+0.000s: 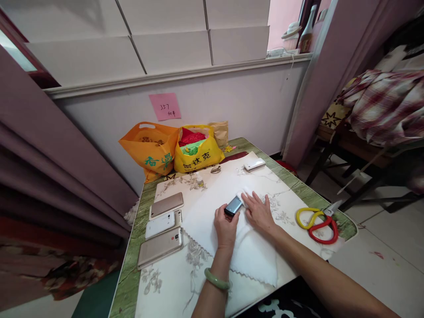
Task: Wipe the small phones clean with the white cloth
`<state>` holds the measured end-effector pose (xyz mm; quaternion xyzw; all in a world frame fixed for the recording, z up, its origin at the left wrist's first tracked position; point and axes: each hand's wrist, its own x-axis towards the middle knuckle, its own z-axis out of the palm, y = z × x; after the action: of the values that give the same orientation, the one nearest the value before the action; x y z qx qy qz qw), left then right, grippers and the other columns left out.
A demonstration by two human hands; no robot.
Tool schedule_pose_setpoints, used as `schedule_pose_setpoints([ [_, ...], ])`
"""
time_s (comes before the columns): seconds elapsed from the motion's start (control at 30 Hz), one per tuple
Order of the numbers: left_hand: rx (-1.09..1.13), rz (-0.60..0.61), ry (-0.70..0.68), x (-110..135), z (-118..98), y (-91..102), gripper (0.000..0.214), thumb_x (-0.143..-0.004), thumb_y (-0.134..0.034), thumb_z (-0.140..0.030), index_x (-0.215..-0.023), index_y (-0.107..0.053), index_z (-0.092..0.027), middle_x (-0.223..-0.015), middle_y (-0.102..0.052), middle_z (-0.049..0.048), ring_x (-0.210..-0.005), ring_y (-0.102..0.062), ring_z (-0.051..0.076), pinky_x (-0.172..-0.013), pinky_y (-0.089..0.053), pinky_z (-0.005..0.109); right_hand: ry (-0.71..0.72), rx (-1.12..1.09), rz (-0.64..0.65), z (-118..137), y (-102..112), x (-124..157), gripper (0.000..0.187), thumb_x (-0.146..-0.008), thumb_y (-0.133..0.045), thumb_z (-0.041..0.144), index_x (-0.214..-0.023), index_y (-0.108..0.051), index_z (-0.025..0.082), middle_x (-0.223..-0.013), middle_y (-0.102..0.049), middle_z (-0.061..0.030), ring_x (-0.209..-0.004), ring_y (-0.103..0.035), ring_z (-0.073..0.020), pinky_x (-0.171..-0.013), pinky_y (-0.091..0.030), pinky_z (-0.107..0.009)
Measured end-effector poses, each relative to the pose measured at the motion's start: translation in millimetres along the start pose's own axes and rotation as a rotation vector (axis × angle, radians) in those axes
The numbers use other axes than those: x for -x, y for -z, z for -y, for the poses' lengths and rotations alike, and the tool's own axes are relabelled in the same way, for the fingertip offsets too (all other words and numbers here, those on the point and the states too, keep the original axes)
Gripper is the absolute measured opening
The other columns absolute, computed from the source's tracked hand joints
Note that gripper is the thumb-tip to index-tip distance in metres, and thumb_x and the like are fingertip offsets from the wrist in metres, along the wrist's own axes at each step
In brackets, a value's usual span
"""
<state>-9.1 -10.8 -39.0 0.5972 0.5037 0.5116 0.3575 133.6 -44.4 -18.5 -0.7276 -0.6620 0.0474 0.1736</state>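
Note:
A small blue-grey mobile phone (234,206) with dark ends is tilted in my left hand (225,226), whose fingers close round its near end. My right hand (259,213) lies at the phone's far end, fingers stretched over a bunched part of a white cloth (256,254) that touches the phone. The rest of this scallop-edged cloth spreads flat under both hands. Left of it, a stack of phones holds a white phone (160,225), a gold phone (160,249) and a brownish phone (166,206). Another white phone (254,164) lies beyond my right hand.
Large scissors (319,221) with red and yellow handles lie at the right. An orange bag (150,148) and a yellow bag (198,152) stand at the table's back edge, before a small bottle (200,181). A chair (351,154) with clothes stands to the right.

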Motion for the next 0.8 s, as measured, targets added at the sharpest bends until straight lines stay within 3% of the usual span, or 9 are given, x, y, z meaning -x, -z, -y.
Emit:
schedule_pose_setpoints([
  [0.07, -0.055, -0.026, -0.032, -1, -1, -0.2, 0.038, -0.067, -0.076, -0.036, -0.099, -0.064, -0.017, -0.087, -0.058, 0.0049, -0.061, -0.055, 0.014, -0.062, -0.05, 0.031, -0.015, 0.005, -0.021, 0, 0, -1, 0.067, -0.08, -0.042, 0.012, -0.146, -0.039, 0.025, -0.146, -0.047, -0.0058, -0.142, -0.025, -0.0292, -0.112, -0.002, -0.063],
  [0.23, -0.117, -0.028, -0.043, 0, -1, 0.5, 0.027, -0.073, -0.071, -0.035, -0.093, -0.065, -0.018, -0.08, -0.056, 0.0035, -0.063, -0.054, 0.017, -0.066, -0.048, 0.032, 0.275, -0.057, -0.02, 6, -3, 6, 0.073, -0.076, -0.04, 0.007, -0.146, -0.037, 0.027, -0.152, -0.037, -0.0011, -0.144, -0.023, -0.0218, -0.116, -0.002, -0.053],
  [0.4, -0.108, -0.002, -0.038, 1, -2, 1.3, 0.037, -0.077, -0.068, -0.043, -0.103, -0.063, -0.017, -0.087, -0.056, 0.0056, -0.066, -0.056, 0.017, -0.069, -0.05, 0.034, 0.071, -0.019, -0.043, 2, -2, 1, 0.076, -0.076, -0.041, 0.007, -0.148, -0.034, 0.027, -0.15, -0.04, -0.003, -0.143, -0.024, -0.0261, -0.114, -0.003, -0.059],
  [0.57, -0.133, 0.004, -0.038, 1, -1, 2.0, 0.034, -0.08, -0.064, -0.039, -0.104, -0.062, -0.015, -0.088, -0.055, 0.0065, -0.067, -0.057, 0.017, -0.068, -0.051, 0.034, 0.299, -0.035, 0.036, -1, -1, 0, 0.079, -0.074, -0.041, 0.007, -0.15, -0.031, 0.027, -0.153, -0.035, -0.0012, -0.145, -0.021, -0.0222, -0.116, 0.0, -0.053],
  [0.7, -0.141, 0.027, -0.05, 1, 1, 1.8, 0.039, -0.078, -0.066, -0.035, -0.11, -0.059, -0.015, -0.091, -0.056, 0.007, -0.066, -0.056, 0.016, -0.066, -0.051, 0.032, 0.048, -0.025, -0.004, -12, -3, -6, 0.073, -0.077, -0.04, 0.008, -0.147, -0.036, 0.024, -0.148, -0.044, -0.0051, -0.142, -0.026, -0.0267, -0.113, -0.002, -0.061],
  [0.8, -0.133, 0.028, -0.071, 0, 2, 3.1, 0.037, -0.072, -0.066, -0.023, -0.108, -0.059, -0.016, -0.095, -0.059, 0.0078, -0.076, -0.06, 0.018, -0.069, -0.05, 0.03, -0.002, -0.064, -0.088, -19, -3, -14, 0.069, -0.078, -0.04, 0.008, -0.145, -0.04, 0.021, -0.146, -0.046, -0.007, -0.14, -0.032, -0.0253, -0.114, -0.009, -0.058],
])
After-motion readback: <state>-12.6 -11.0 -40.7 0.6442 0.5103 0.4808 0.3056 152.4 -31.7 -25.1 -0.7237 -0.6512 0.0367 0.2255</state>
